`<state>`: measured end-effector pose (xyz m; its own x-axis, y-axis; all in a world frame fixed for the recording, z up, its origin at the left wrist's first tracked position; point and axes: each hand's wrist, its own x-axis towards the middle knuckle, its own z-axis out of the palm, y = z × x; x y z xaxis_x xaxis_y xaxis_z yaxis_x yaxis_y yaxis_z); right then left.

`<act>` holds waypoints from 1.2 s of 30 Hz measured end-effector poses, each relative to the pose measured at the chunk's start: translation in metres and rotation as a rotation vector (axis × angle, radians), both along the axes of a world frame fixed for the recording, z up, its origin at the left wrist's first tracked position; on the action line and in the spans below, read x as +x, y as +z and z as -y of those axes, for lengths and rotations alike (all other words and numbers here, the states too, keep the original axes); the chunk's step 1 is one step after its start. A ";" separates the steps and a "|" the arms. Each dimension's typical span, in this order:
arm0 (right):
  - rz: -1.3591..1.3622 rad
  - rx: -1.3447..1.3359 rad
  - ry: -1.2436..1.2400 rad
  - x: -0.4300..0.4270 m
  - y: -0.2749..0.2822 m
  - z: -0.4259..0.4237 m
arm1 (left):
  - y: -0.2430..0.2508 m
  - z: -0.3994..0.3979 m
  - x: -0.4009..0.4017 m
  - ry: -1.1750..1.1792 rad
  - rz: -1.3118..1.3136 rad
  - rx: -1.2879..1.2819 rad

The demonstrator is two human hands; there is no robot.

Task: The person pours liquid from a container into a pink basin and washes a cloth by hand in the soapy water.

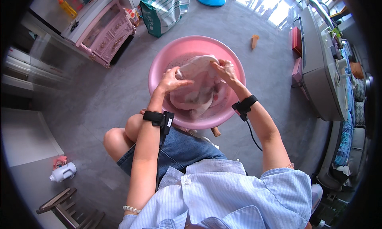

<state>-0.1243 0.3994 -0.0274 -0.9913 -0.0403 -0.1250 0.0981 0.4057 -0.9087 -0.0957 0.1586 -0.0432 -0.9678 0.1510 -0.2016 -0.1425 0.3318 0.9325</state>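
Observation:
A pink plastic basin (155, 55) stands on the floor in front of my knees, with sudsy water inside. A wet, pale pinkish-white cloth (194, 94) is bunched in it, its upper part lifted between my hands. My left hand (173, 81) holds the cloth's left edge at the fingers, while the thumb is spread over the fabric. On the other side, my right hand (225, 69) pinches the top right edge between thumb and fingers. A greyish dark patch shows on the cloth's lower middle. The cloth's underside is hidden.
A teal and white bag (159, 14) stands beyond the basin, near a pink ornate cabinet (109, 34). An orange-brown object (254, 41) lies on the floor. To the right is a grey table (322, 64); a white jug (63, 172) and wooden chair (64, 205) are left.

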 end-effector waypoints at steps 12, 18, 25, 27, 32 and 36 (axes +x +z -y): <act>-0.032 0.884 0.130 -0.019 0.004 0.001 | -0.016 0.002 -0.007 0.414 -0.045 -0.211; -0.025 0.839 0.719 -0.011 0.018 0.060 | -0.037 0.002 -0.007 0.370 0.143 -0.365; -0.170 0.858 0.512 -0.036 -0.075 0.061 | -0.068 0.004 -0.024 0.238 0.296 -0.230; -0.166 0.882 0.458 -0.042 -0.072 0.044 | -0.050 -0.013 -0.013 0.137 0.171 -0.256; 0.035 0.545 0.580 -0.039 0.013 0.037 | -0.038 0.006 -0.006 0.197 0.138 -0.190; 0.223 -0.045 0.337 -0.027 0.023 0.014 | -0.020 -0.005 -0.009 0.223 -0.057 0.334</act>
<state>-0.1512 0.3856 -0.0041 -0.8705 -0.3688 -0.3259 0.1626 0.4094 -0.8977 -0.1043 0.1636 -0.0632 -0.9924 -0.0161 -0.1218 -0.1214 -0.0241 0.9923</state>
